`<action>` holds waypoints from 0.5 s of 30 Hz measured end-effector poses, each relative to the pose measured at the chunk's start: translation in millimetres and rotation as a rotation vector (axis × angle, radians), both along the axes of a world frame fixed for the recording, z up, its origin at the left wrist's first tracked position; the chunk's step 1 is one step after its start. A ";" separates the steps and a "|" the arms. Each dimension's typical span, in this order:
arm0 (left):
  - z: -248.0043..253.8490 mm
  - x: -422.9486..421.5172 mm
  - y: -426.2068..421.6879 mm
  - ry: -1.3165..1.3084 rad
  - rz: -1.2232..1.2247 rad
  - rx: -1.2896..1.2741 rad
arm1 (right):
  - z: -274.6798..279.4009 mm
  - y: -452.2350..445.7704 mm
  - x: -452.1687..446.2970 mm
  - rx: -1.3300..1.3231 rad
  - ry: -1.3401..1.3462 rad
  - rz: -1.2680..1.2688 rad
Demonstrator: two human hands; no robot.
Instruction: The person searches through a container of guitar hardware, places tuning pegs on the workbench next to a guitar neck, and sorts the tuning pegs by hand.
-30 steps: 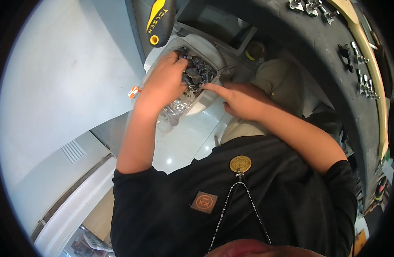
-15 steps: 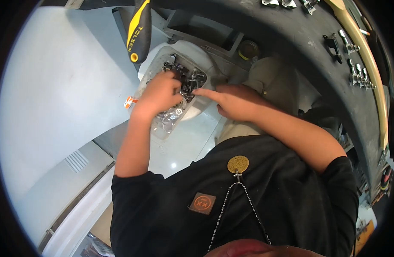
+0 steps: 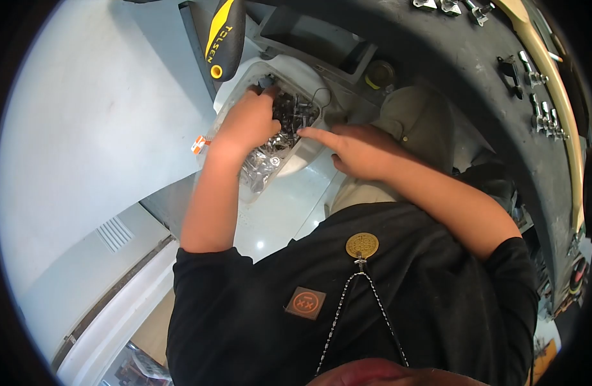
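A clear plastic bin (image 3: pixel 268 179) holds many small dark and silvery metal parts (image 3: pixel 294 110) and some clear plastic bags (image 3: pixel 260 168). Inside it, my left hand (image 3: pixel 247 122) reaches among the parts at the far end, fingers apart, their tips partly hidden. No held piece shows in that hand. My right hand (image 3: pixel 360 151) is at the bin's right side, its index finger stretched out to the rim and the parts beside it. The other fingers of this hand are loosely bent and partly in shadow.
The bin rests on a white rounded seat (image 3: pixel 302 157). A black-and-yellow tool handle (image 3: pixel 226 45) juts in above it. On the right, a dark bench (image 3: pixel 463 61) carries metal tuning machines (image 3: pixel 545 119). A grey tray (image 3: pixel 312 42) and a round tin (image 3: pixel 379 75) lie beyond.
My left hand has shifted toward the far end of the bin, fingers spreading a little more. The right index finger stays by the rim. The whole view has shifted slightly.
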State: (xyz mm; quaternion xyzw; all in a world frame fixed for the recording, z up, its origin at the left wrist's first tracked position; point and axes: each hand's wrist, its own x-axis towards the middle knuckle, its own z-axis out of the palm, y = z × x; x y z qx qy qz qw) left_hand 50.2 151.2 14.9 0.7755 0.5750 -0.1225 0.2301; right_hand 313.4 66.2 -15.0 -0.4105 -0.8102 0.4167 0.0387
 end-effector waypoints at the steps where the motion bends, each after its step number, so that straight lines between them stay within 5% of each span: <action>1: -6.1 2.0 -4.6 0.061 -0.003 0.069 | 0.3 0.2 -0.1 -0.003 -0.001 -0.001; 3: -13.8 8.0 -12.1 0.179 -0.016 0.205 | 0.6 0.0 2.0 -0.007 -0.002 -0.004; 6: -2.1 9.5 -5.6 0.216 0.001 -0.020 | -0.9 -0.8 2.0 -0.007 0.008 -0.003; 15: 6.6 -34.7 -10.3 -0.181 -0.294 -0.181 | 1.0 1.7 3.8 -0.012 -0.031 0.017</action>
